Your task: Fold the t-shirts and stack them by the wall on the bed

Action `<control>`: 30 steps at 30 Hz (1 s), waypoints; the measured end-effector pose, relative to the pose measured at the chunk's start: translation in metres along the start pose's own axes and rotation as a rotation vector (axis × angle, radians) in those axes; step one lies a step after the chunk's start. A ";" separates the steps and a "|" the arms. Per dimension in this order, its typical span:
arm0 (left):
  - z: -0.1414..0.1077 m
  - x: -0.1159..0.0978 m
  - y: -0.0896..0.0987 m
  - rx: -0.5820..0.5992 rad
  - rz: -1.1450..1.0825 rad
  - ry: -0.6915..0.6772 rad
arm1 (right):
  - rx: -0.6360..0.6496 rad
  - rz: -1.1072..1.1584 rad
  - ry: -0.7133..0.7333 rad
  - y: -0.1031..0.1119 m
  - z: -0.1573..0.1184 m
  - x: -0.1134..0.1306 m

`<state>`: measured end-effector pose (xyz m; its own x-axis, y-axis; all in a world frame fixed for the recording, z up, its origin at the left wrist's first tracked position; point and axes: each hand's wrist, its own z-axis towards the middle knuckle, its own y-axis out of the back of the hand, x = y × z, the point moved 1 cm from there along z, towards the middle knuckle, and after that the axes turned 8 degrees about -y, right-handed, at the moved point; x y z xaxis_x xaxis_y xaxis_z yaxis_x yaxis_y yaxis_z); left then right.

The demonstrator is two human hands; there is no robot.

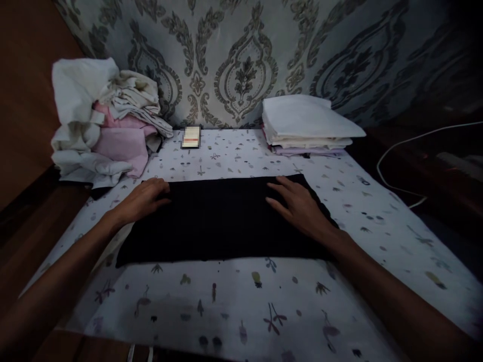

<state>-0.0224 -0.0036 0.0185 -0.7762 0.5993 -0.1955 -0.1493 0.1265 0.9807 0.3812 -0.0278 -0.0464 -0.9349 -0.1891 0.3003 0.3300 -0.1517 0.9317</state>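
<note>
A black cloth lies flat as a wide rectangle on the patterned white sheet. My left hand rests on its far left corner, fingers apart and pointing inward. On the right part of the cloth lies my right hand, its fingers spread. Neither hand has its fingers closed round the fabric.
Rumpled white and pink clothes are heaped at the back left. A small dark-edged object, its face blurred, lies near the patterned wall. Folded white cloths are stacked at the back right. A white cable curves at the far right.
</note>
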 end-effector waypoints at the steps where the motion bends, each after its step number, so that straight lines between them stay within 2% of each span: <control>1: -0.007 -0.010 0.005 -0.031 -0.008 -0.053 | 0.013 0.072 0.058 0.003 -0.002 0.014; 3: -0.025 -0.038 0.015 -0.028 -0.022 -0.169 | 0.086 0.232 0.199 0.008 -0.004 0.048; 5: -0.044 -0.069 0.019 0.074 -0.016 -0.262 | 0.176 0.362 0.334 0.009 -0.004 0.082; 8: -0.068 -0.105 0.013 0.175 -0.010 -0.362 | 0.321 0.480 0.491 0.007 -0.006 0.125; 10: -0.078 -0.118 0.004 0.174 -0.026 -0.379 | 0.426 0.537 0.599 0.004 -0.012 0.145; 12: -0.084 -0.121 -0.003 0.171 -0.089 -0.357 | 0.495 0.568 0.692 0.000 -0.022 0.159; 15: -0.087 -0.109 -0.004 0.179 -0.324 -0.275 | 0.503 0.532 0.776 -0.008 -0.039 0.169; 17: -0.085 -0.088 -0.001 0.106 -0.440 -0.111 | 0.474 0.510 0.801 -0.013 -0.047 0.170; 20: -0.079 -0.043 -0.004 -0.082 -0.347 0.247 | 0.424 0.571 0.772 -0.015 -0.046 0.168; 22: -0.075 -0.016 -0.011 -0.116 -0.261 0.416 | 0.370 0.597 0.713 -0.016 -0.039 0.166; 24: -0.072 0.001 -0.018 -0.107 -0.263 0.516 | 0.300 0.541 0.621 -0.017 -0.029 0.164; 27: -0.069 0.008 -0.025 -0.130 -0.295 0.607 | 0.240 0.399 0.468 -0.022 -0.014 0.162; 30: -0.066 0.001 -0.027 -0.125 -0.283 0.625 | 0.264 0.340 0.434 -0.026 -0.004 0.164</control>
<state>-0.0597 -0.0584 -0.0077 -0.8986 -0.0154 -0.4386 -0.4379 0.0963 0.8938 0.2202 -0.0587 -0.0228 -0.6259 -0.5711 0.5312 0.5052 0.2221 0.8339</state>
